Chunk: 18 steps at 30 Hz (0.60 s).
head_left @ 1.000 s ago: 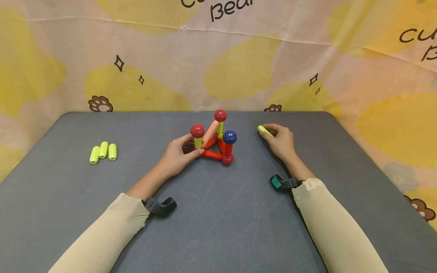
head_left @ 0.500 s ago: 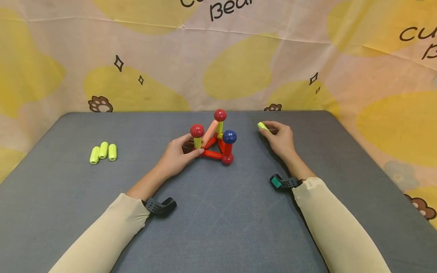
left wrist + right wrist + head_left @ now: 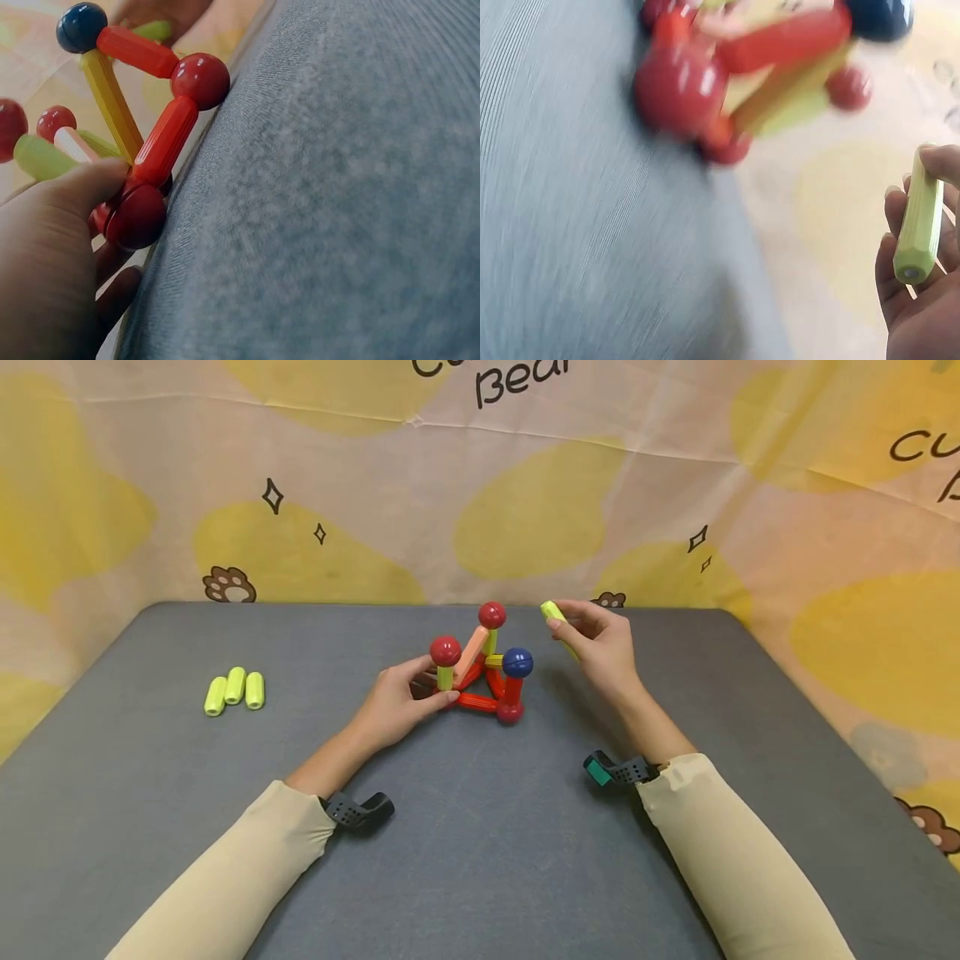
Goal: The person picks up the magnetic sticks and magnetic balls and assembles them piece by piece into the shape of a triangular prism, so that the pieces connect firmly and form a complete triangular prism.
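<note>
A frame of magnetic rods and balls stands mid-table, with red rods [image 3: 477, 702] forming its base. Its uprights carry two red balls [image 3: 446, 651] and a blue ball [image 3: 517, 662]. A pink rod [image 3: 471, 654] slants across it, and a yellow rod [image 3: 112, 101] runs down from the blue ball. My left hand [image 3: 393, 706] grips the frame's near left corner, thumb and fingers about the red ball [image 3: 137, 217] there. To the right of the frame and apart from it, my right hand [image 3: 603, 647] pinches a lime-green magnetic rod [image 3: 921, 217] above the table.
Several loose lime-green rods, one of them in the middle [image 3: 235, 686], lie together at the left of the grey table [image 3: 480, 860]. A patterned cloth [image 3: 360, 485] hangs behind the table's far edge. Black straps [image 3: 360, 810] circle both wrists.
My right hand has risen off the table and moved left towards the frame, carrying the lime-green rod. The left hand keeps its grip on the corner. The head view has shifted slightly.
</note>
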Each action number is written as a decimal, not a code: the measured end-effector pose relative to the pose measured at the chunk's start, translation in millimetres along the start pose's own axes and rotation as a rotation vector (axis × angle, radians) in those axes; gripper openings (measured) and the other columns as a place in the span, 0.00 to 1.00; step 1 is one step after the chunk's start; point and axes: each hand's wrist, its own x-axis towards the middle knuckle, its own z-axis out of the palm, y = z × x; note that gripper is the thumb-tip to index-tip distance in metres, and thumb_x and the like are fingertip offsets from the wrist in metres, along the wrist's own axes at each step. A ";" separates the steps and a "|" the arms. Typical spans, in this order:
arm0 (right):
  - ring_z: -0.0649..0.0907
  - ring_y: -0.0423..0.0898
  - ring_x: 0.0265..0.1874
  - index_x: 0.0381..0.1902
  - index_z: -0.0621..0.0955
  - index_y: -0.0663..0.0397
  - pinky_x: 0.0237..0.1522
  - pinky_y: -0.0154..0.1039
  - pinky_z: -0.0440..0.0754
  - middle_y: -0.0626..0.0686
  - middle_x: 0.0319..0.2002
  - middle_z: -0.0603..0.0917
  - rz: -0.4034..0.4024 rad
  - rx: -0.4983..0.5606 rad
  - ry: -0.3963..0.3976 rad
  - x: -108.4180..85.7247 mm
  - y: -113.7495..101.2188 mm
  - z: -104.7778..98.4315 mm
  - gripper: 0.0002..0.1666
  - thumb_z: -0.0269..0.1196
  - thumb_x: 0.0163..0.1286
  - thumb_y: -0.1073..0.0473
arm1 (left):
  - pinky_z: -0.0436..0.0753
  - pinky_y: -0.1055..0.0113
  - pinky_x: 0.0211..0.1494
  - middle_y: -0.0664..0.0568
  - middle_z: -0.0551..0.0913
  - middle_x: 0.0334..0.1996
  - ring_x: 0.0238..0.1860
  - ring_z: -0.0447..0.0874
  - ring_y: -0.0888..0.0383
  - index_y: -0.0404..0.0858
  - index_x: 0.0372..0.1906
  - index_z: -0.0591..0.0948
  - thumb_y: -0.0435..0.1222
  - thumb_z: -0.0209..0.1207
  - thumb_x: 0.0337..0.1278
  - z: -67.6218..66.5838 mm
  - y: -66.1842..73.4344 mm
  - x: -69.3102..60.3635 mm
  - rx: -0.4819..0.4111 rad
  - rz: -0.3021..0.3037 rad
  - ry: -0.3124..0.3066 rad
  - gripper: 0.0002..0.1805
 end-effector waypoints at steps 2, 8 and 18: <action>0.86 0.39 0.32 0.54 0.85 0.62 0.27 0.27 0.75 0.38 0.34 0.87 -0.057 0.031 -0.026 -0.7 -11.3 4.0 0.17 0.68 0.68 0.62 | 0.86 0.52 0.52 0.45 0.87 0.48 0.45 0.89 0.50 0.40 0.55 0.82 0.38 0.70 0.58 0.6 -0.3 -0.5 0.003 0.021 -0.002 0.20; 0.86 0.40 0.33 0.52 0.86 0.60 0.38 0.30 0.84 0.50 0.40 0.90 -0.183 0.042 -0.141 -7.7 -43.6 19.4 0.16 0.69 0.66 0.65 | 0.87 0.52 0.52 0.45 0.88 0.48 0.46 0.90 0.49 0.38 0.54 0.82 0.36 0.72 0.56 2.8 2.4 -1.3 -0.010 0.050 -0.003 0.21; 0.90 0.43 0.38 0.54 0.86 0.55 0.48 0.35 0.86 0.60 0.44 0.90 -0.259 -0.006 -0.186 -22.0 -73.9 39.0 0.15 0.67 0.69 0.63 | 0.88 0.53 0.50 0.44 0.88 0.46 0.45 0.91 0.49 0.37 0.52 0.83 0.34 0.73 0.54 4.8 5.9 -2.5 -0.011 0.077 0.000 0.20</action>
